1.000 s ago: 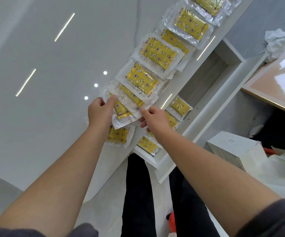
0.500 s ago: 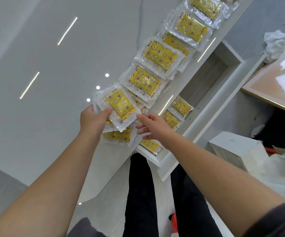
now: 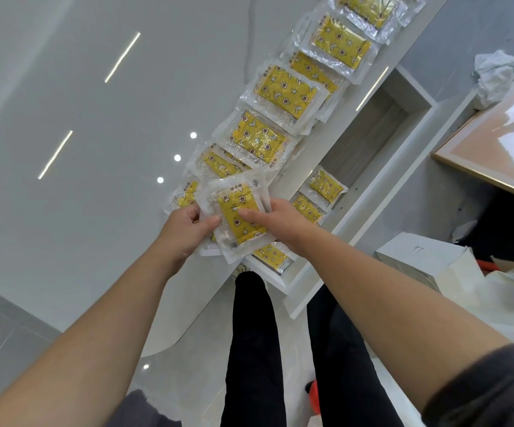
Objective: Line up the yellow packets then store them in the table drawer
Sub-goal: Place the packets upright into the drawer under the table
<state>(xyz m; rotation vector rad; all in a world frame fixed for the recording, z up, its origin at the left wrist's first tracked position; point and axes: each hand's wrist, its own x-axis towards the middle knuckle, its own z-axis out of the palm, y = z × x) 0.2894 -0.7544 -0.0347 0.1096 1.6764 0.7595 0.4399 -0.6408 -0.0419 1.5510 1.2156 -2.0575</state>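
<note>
A row of yellow packets in clear wrappers lies overlapped along the white table's edge, running toward the top of the view. I hold one yellow packet lifted above the table's near end. My left hand pinches its left side, thumb on top. My right hand grips its right side, thumb across the yellow face. Below the edge, the open drawer holds several yellow packets at its near end.
The glossy white table spreads to the left. A white box and white bags sit at the right, below a wood-framed board with crumpled paper. My dark-trousered legs stand under the drawer.
My left hand lifted a packet off the near end of the row and brought it toward me. My right hand moved in and took its right side.
</note>
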